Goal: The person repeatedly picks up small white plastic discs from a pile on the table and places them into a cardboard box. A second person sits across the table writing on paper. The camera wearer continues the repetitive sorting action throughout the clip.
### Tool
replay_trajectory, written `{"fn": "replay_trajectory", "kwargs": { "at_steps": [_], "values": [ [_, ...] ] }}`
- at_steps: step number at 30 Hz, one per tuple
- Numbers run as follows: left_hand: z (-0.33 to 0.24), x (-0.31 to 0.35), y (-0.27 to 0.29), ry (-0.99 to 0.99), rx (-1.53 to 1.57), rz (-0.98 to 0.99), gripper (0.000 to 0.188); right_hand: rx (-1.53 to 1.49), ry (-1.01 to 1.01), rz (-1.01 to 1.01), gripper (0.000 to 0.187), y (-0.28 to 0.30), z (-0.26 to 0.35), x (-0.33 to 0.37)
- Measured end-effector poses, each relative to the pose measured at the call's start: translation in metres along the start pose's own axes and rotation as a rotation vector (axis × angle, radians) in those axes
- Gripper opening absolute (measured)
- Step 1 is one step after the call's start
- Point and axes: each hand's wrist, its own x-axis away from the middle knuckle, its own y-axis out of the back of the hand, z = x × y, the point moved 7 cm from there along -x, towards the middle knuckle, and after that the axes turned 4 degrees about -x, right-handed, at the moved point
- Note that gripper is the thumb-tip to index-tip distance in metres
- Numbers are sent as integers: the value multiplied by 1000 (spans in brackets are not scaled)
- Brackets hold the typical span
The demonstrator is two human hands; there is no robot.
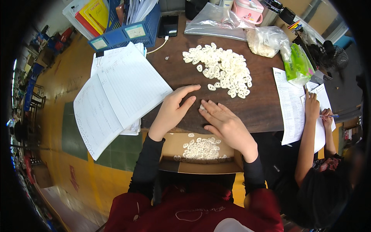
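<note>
A heap of small cream-white flat pieces with holes lies on the dark wooden table. My left hand rests at the table's front edge, thumb and forefinger apart, holding nothing. Across from it, my right hand lies flat on the wood with its fingers stretched out. One small white piece shows at its fingertips; whether others are under the palm is hidden. Below the edge, in front of my body, an open cardboard box holds more such pieces.
Open notebooks overhang the table's left side. Behind them are a blue file tray and a phone with a cable. Plastic bags and a green pack stand back right. A co-worker's hands write on papers at right.
</note>
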Motion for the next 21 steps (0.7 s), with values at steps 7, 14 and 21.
{"fn": "replay_trajectory", "kwargs": {
  "at_steps": [7,14,21],
  "values": [
    [-7,-17,-29,-221,-385,113,45,-234,18,225,52,-3,20,41],
    [-11,-22,-58,-255,-499,223,52,-335,-12,152,48,26,15,55],
    [-18,4,-27,-97,-1,244,47,-192,-147,-116,49,32,-19,15]
  ]
}}
